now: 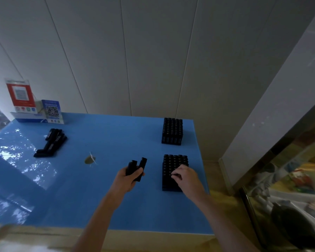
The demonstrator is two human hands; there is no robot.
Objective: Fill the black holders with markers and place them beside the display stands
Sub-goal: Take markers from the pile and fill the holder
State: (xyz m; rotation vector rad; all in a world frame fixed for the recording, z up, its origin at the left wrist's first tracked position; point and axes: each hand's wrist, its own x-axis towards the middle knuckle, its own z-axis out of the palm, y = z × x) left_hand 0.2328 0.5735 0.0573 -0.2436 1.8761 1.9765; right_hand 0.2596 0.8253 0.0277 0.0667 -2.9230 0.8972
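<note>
Two black holders packed with markers stand on the blue table (pixel 102 193): a far holder (pixel 172 131) near the back right and a near holder (pixel 171 170) at the right. My right hand (pixel 186 177) rests over the near holder, fingertips curled on a marker top among the rows; what it pinches is hard to make out. Left of that holder, my left hand (pixel 130 179) grips a few black markers (pixel 137 167), their ends pointing up and away. A pile of loose black markers (pixel 51 142) lies at the left.
Two display stands with QR codes, one red (pixel 21 96) and one blue (pixel 52 110), sit at the back left corner on a white-blue box. A small brown scrap (pixel 89 159) lies mid-table. A panelled wall runs behind. To the right is a cluttered glass case (pixel 289 188).
</note>
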